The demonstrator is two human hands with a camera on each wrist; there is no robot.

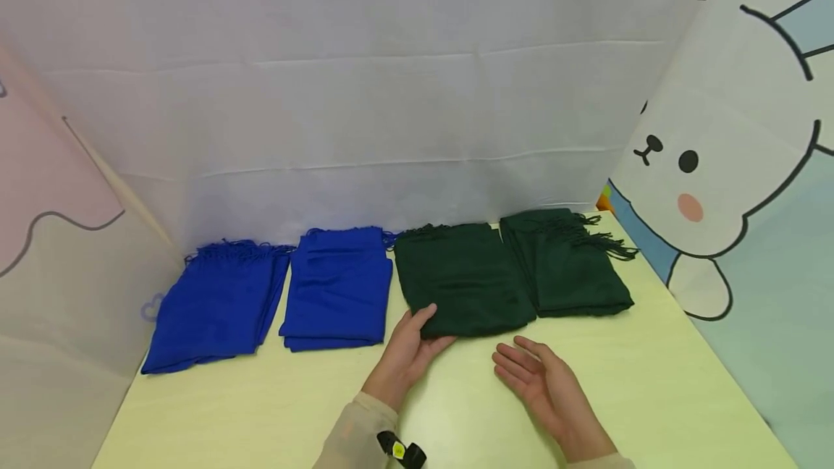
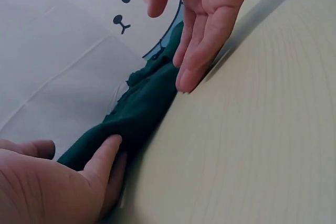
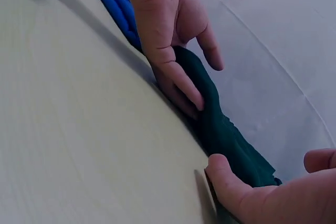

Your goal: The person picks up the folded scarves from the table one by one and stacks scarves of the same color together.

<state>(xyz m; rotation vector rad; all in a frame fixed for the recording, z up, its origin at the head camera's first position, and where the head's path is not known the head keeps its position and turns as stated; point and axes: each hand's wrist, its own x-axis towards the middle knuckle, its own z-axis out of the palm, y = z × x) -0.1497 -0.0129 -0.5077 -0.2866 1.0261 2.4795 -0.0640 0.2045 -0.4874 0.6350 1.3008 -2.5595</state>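
Note:
A folded dark green scarf (image 1: pixel 464 281) with fringe at its back edge lies right of the middle of the table. My left hand (image 1: pixel 410 353) is at its front left corner, the fingers touching the front edge and the thumb spread above the cloth, as the left wrist view (image 2: pixel 58 182) also shows. My right hand (image 1: pixel 544 386) is held just in front of the scarf's right corner, palm turned inward, fingers nearly straight and holding nothing. Beside it on the right lies a second folded green scarf (image 1: pixel 573 273), its fringe draped over the top.
Two folded blue scarves, the outer one (image 1: pixel 211 306) and the inner one (image 1: pixel 339 292), lie on the left of the pale yellow table (image 1: pixel 274 411). A white cloth (image 1: pixel 365 107) hangs behind, and a rabbit-print sheet (image 1: pixel 749 187) hangs on the right.

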